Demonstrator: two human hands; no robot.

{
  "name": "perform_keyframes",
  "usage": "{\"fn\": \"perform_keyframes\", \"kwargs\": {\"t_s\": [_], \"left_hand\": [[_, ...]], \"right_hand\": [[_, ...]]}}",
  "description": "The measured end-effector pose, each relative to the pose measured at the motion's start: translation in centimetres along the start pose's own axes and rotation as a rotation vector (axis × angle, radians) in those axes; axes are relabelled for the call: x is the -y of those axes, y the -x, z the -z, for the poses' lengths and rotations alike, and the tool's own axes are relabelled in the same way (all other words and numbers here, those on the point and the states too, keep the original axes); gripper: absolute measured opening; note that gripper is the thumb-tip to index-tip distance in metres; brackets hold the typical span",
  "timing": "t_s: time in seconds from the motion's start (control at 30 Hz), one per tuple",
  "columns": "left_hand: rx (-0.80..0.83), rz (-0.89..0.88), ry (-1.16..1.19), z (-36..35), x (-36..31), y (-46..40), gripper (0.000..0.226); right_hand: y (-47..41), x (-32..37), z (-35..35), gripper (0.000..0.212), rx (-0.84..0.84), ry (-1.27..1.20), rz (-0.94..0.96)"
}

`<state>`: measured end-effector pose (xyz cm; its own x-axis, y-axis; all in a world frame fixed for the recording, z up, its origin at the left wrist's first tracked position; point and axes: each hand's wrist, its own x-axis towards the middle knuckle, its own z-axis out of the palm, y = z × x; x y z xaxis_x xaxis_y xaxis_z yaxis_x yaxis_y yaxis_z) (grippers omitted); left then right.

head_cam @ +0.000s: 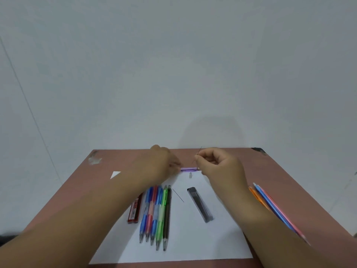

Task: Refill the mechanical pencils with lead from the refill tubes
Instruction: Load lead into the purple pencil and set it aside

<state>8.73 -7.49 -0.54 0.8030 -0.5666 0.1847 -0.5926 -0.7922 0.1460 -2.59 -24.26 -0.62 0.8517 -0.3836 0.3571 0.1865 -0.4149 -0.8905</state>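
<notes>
My left hand [164, 163] holds a purple mechanical pencil [190, 169] level above the far edge of the white paper [185, 242]. My right hand [218, 163] pinches a thin lead [197, 154] just above the pencil's right end. A small pencil cap [190, 175] lies on the paper under the pencil. A black lead refill tube [200, 205] lies on the paper, and a loose lead [178, 195] lies to its left. Several mechanical pencils [156, 213] in blue, pink, green and black lie side by side on the paper's left part.
A red refill tube [135, 209] lies left of the pencil row on the brown table [100, 190]. More pencils in orange, blue and pink [270, 204] lie at the table's right edge. A white paper scrap [115, 174] sits at far left. The wall stands right behind the table.
</notes>
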Motion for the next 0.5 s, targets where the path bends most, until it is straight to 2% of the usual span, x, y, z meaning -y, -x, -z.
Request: {"fn": "perform_keyframes", "kwargs": {"t_s": [0.17, 0.3, 0.5], "left_hand": [[-0.084, -0.012, 0.021, -0.6, 1.1, 0.6, 0.021], [-0.169, 0.046, 0.111, 0.3, 2.1, 1.6, 0.009], [-0.322, 0.051, 0.125, 1.7, 2.0, 5.6, 0.022]], "right_hand": [[0.1, 0.2, -0.1, 0.008, 0.009, -0.06, -0.004], [0.6, 1.2, 0.1, 0.01, 0.017, -0.142, 0.02], [2.0, 2.9, 0.3, 0.004, 0.022, -0.26, 0.108]]}}
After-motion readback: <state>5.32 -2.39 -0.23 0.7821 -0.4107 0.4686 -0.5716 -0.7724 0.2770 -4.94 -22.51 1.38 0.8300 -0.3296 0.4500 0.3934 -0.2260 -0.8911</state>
